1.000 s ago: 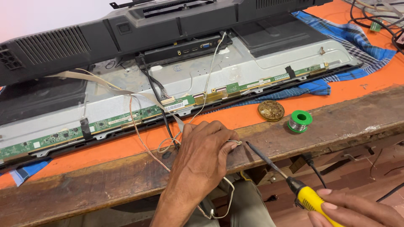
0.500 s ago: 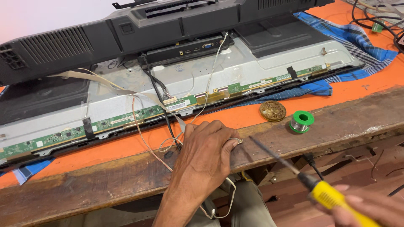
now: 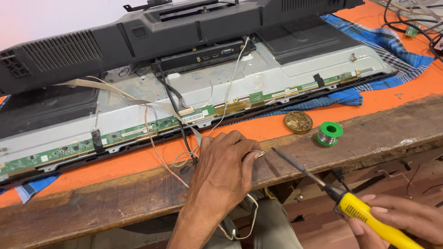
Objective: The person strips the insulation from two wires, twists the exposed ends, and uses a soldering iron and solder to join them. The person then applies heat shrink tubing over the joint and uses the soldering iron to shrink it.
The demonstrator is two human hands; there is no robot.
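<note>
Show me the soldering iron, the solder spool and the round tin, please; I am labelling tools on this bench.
soldering iron (image 3: 364, 216), head view, on its yellow handle.
solder spool (image 3: 329, 133), head view, on the green flange.
round tin (image 3: 298, 122), head view, on its brownish top.

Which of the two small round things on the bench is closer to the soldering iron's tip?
The brown, flat round tin. It lies left of the green solder spool, so it is nearer the soldering iron tip; the spool has a green rim and shiny wire.

A round brass-coloured tin (image 3: 297, 122) sits just left of a green solder spool (image 3: 329, 133) on the orange table surface (image 3: 406, 87); a blue checked cloth (image 3: 392, 50) lies far right.
</note>
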